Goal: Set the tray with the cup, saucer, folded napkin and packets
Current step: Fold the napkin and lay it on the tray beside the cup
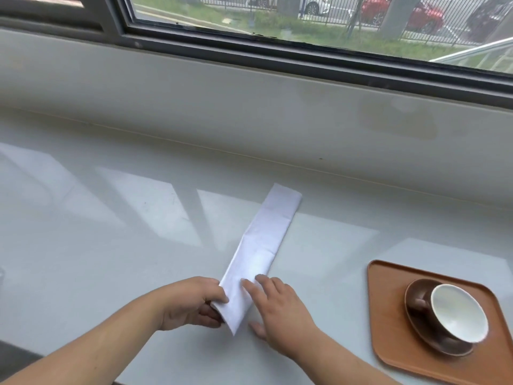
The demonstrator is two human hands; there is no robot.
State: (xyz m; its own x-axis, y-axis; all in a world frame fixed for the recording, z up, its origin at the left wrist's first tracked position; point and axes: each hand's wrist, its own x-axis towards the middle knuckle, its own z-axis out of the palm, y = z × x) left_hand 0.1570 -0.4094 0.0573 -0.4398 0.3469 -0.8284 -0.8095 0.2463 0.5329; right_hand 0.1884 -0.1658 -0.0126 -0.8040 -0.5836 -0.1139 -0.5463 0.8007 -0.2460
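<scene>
A white napkin (263, 240), folded into a long narrow strip, lies diagonally on the pale counter. My left hand (188, 304) pinches its near end, lifting that edge slightly. My right hand (280, 309) lies flat with spread fingers, fingertips pressing on the napkin's near part. At the right, a brown wooden tray (388, 315) carries a dark brown saucer (416, 326) with a brown cup (458, 312), white inside, standing on it. No packets are visible.
The glossy counter (111, 218) runs back to a low grey wall under a window (305, 23). The counter's front edge shows at the lower left. The tray reaches past the frame's right edge.
</scene>
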